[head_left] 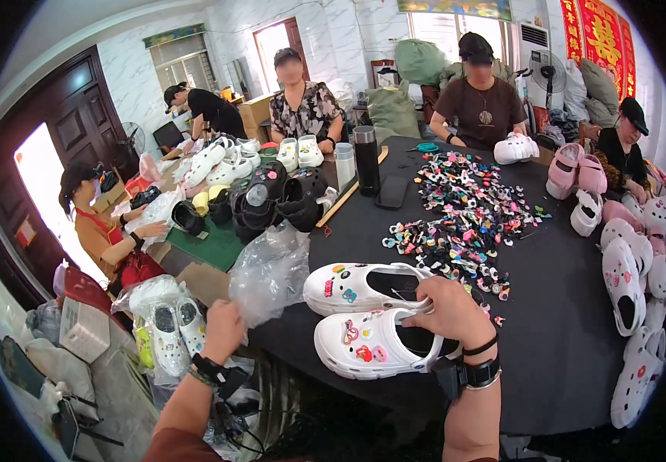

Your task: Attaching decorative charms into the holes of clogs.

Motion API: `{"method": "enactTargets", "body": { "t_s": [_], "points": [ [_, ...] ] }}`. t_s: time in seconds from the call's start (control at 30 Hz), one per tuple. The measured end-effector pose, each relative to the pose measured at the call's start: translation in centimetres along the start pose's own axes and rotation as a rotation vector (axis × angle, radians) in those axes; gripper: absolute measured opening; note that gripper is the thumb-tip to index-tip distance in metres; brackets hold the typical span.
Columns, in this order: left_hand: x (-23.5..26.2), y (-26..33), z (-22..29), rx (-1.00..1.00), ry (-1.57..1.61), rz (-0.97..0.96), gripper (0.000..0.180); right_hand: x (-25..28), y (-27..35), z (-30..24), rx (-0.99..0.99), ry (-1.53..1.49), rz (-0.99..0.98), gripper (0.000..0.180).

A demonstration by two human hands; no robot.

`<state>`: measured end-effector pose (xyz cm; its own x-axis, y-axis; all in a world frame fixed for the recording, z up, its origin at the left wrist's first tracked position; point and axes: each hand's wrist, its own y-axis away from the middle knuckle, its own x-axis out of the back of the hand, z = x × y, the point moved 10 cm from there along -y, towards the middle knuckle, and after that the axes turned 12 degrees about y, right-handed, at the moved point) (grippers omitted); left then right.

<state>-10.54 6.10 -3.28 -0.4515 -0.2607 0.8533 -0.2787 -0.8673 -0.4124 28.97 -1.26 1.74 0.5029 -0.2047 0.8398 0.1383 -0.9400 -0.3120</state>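
A pair of white clogs with colourful charms lies side by side at the table's near edge, toes to the left: a far clog (333, 289) and a near clog (367, 354). My right hand (452, 308) is closed round their heel ends, fingers curled over the rims. Left of the clogs, my left hand (223, 327) is closed on the edge of a clear plastic bag (275, 266). The bag hangs crumpled over the table's corner, its right side close to the far clog's toe. Bands circle both my wrists.
A heap of small charms (464, 208) covers the table's middle. More white clogs (621, 285) line the right side. Black clogs (302, 196), a dark bottle (366, 162) and a phone (393, 192) stand farther back. Bagged clogs (171, 335) sit at lower left. Several co-workers surround the tables.
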Motion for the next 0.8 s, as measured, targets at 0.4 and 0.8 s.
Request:
{"method": "enactTargets", "body": {
  "t_s": [0.4,0.8],
  "points": [
    [10.2,-17.0,-16.7,0.292,0.661,0.439,0.025,0.0,-0.3,0.1,0.022,-0.025,-0.003,0.039],
    [5.9,-16.6,-3.7,-0.040,0.322,0.392,0.051,0.4,-0.1,0.6,0.009,-0.173,-0.023,0.039]
  ]
}}
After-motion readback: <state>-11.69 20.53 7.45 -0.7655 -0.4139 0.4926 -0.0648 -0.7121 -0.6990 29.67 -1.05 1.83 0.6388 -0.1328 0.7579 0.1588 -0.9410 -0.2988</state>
